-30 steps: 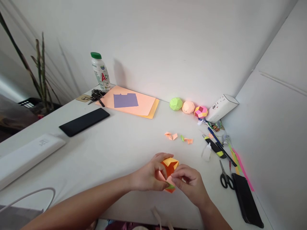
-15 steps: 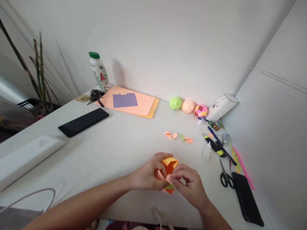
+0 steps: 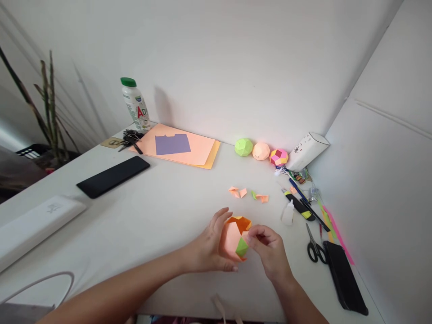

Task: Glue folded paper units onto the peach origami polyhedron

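A partly built paper ball (image 3: 231,241) of peach, orange and green faces is between my hands, with an opening at its top that shows the orange inside. My left hand (image 3: 212,245) cups it from the left, fingers curved over the far side and thumb along the near side. With thumb and fingertips closed, my right hand (image 3: 268,249) pinches a small peach flap at the ball's right edge, just above the green face (image 3: 241,247). Small folded peach pieces (image 3: 234,192) and a green one (image 3: 254,194) lie on the table beyond the ball.
Three finished paper balls (image 3: 261,151) sit against the wall. To the right are a glue bottle (image 3: 288,213), a utility knife (image 3: 299,205), scissors (image 3: 315,249) and a black case (image 3: 346,276). Paper sheets (image 3: 199,153), a white bottle (image 3: 135,105) and a black slab (image 3: 113,176) lie left.
My left fingers and thumb have spread from a pinch at the rim to a cupping hold. The ball has turned, showing more of its peach and green faces. My right hand still pinches its edge.
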`<act>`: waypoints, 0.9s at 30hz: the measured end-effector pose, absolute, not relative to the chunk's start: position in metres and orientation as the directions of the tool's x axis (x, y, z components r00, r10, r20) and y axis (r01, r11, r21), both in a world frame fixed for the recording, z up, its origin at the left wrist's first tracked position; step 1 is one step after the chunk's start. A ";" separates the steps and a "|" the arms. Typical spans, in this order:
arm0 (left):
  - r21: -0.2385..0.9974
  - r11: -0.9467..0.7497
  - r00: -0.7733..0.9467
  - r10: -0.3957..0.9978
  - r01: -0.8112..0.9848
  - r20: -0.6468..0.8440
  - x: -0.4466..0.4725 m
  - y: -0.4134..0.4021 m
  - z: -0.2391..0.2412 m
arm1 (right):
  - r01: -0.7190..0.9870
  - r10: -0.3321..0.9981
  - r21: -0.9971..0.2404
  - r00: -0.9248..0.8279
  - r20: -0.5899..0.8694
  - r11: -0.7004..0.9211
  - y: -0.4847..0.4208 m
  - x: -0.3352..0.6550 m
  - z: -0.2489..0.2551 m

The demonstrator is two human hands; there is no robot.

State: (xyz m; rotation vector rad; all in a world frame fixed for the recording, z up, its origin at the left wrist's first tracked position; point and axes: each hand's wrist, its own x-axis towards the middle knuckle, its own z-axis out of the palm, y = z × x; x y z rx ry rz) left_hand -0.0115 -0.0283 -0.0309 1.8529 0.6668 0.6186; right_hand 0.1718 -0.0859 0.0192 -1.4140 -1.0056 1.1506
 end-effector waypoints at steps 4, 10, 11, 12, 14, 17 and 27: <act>0.918 -0.341 0.712 0.694 0.202 0.101 -0.009 -0.033 -0.031 | -0.029 0.965 -0.983 0.191 -0.182 -0.179 -0.086 0.169 0.019; 0.898 -0.392 0.768 0.631 0.198 0.107 -0.013 -0.027 -0.016 | -0.061 0.964 -0.965 0.059 -0.258 -0.254 -0.087 0.172 0.021; 0.888 -0.415 0.772 0.624 0.196 0.121 -0.013 -0.027 -0.016 | -0.069 0.966 -0.964 0.033 -0.258 -0.255 -0.088 0.172 0.021; 0.878 -0.438 0.775 0.617 0.193 0.137 -0.013 -0.026 -0.016 | -0.076 0.966 -0.964 0.010 -0.258 -0.256 -0.088 0.172 0.020; 0.862 -0.474 0.776 0.607 0.180 0.172 -0.014 -0.026 -0.016 | -0.088 0.967 -0.964 0.003 -0.254 -0.253 -0.088 0.171 0.018; 0.849 -0.503 0.749 0.623 0.164 0.225 -0.017 -0.024 -0.015 | -0.117 0.967 -0.969 0.107 -0.230 -0.217 -0.087 0.169 0.014; 0.608 -0.748 0.655 0.603 0.266 0.455 -0.007 -0.035 -0.025 | -0.258 0.931 -0.955 0.291 -0.218 -0.143 -0.087 0.153 0.006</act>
